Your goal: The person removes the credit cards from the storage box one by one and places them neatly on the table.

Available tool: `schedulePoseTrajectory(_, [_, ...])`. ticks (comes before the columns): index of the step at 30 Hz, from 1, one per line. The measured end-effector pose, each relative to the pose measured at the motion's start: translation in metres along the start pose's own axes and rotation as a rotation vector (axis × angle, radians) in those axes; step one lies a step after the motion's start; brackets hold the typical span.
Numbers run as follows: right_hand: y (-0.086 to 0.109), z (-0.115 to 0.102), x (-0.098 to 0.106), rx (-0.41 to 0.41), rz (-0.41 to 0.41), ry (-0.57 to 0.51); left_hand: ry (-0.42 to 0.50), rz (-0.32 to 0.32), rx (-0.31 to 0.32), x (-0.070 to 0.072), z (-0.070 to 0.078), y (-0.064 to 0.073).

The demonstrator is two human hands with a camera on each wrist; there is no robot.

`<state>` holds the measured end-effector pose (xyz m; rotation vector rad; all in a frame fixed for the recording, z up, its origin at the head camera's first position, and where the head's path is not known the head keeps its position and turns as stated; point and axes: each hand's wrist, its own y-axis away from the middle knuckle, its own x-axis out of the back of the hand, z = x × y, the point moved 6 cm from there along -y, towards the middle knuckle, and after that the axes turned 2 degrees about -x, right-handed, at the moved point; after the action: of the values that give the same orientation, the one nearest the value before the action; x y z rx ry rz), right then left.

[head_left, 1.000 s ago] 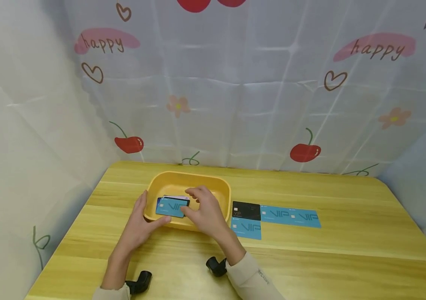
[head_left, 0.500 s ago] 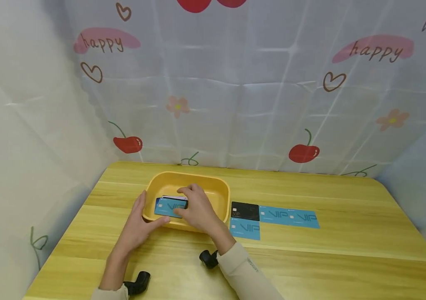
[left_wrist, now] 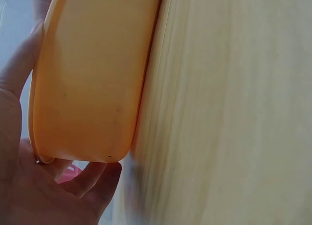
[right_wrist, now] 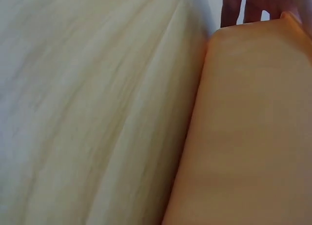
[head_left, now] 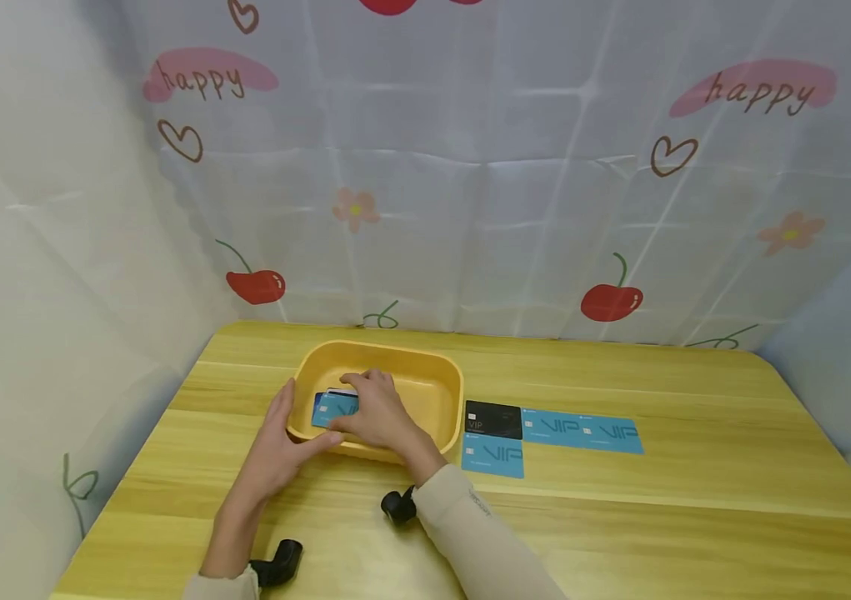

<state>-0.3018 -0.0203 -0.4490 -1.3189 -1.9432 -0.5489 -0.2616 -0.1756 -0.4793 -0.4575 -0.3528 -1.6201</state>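
My left hand (head_left: pixel 272 457) holds the near left corner of a yellow plastic bin (head_left: pixel 433 392). In the left wrist view its thumb lies along the rim and its fingers bend against the bin's end wall. Inside the bin, at the left, is a small pile of cards with a blue VIP card (head_left: pixel 330 410) on top. Over that pile hovers my right hand (head_left: pixel 378 414), thumb near the card's front side and index finger beyond its back edge, with a gap between them. The hand covers the card's right part. The right wrist view shows mostly the bin's outer wall (right_wrist: pixel 243 122).
Right of the bin, a black VIP card (head_left: pixel 493 421) and two blue cards (head_left: pixel 608 434) form a row. Another blue card (head_left: pixel 493 456) lies below the black one. All are on the wooden table (head_left: pixel 620 533). A printed curtain (head_left: pixel 470 208) hangs behind.
My right hand has moved left over the card pile, covering more of the top blue card. My left hand stays on the bin, and the cards on the table have not moved.
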Motion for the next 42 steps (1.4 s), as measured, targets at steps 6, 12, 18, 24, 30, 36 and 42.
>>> schedulePoseTrajectory(6, [-0.006,0.004,-0.004,-0.034,-0.05,0.035,-0.011,0.005,-0.006,0.002,0.004,-0.002])
schedulePoseTrajectory(12, [-0.009,0.007,-0.009,-0.056,-0.102,0.145,-0.008,0.005,-0.013,0.003,0.007,-0.002])
schedulePoseTrajectory(18, [-0.01,0.008,-0.011,-0.067,-0.11,0.202,0.001,0.006,-0.005,0.003,0.005,-0.001])
schedulePoseTrajectory(24, [-0.01,0.009,-0.013,-0.086,-0.11,0.249,0.003,0.009,-0.003,0.003,0.003,-0.001])
schedulePoseTrajectory(30, [-0.009,0.01,-0.013,-0.083,-0.103,0.245,0.007,0.01,0.006,0.002,0.001,0.0])
schedulePoseTrajectory(36, [-0.008,0.011,-0.013,-0.077,-0.101,0.228,0.004,0.009,0.012,0.001,0.001,0.0])
schedulePoseTrajectory(42, [-0.008,0.011,-0.013,-0.061,-0.107,0.233,0.002,0.011,0.007,0.0,0.001,0.0])
